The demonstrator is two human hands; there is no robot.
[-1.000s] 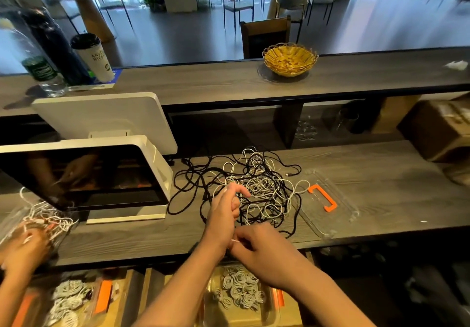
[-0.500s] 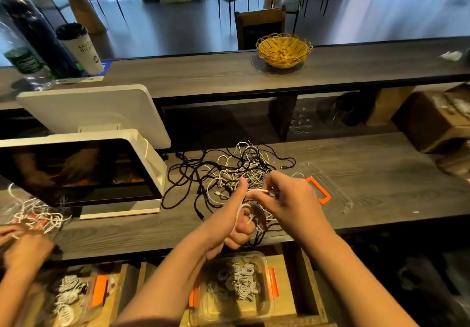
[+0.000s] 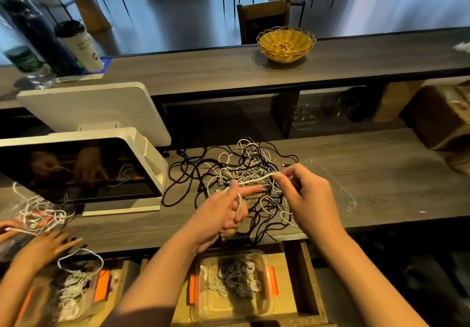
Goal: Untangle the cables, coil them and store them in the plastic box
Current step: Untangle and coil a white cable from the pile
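Note:
A tangle of black and white cables (image 3: 244, 171) lies on the wooden counter in front of me. My left hand (image 3: 226, 212) holds a white cable (image 3: 256, 179) looped round its fingers, with the index finger pointing right. My right hand (image 3: 302, 197) pinches the other end of that white cable between thumb and fingertips, just right of the left hand. Below the counter edge, a clear plastic box (image 3: 234, 286) with orange clips sits in an open drawer and holds several coiled cables.
The box's clear lid (image 3: 335, 186) lies on the counter right of my hands. A white screen terminal (image 3: 84, 169) stands at the left. Another person's hands (image 3: 38, 248) work on white cables at the lower left, above a second box (image 3: 73, 293). A yellow basket (image 3: 284, 44) sits on the far shelf.
My right hand has drawn the white cable out to the right, away from the left hand. The left hand's index finger has straightened and the cable hangs round its fingers.

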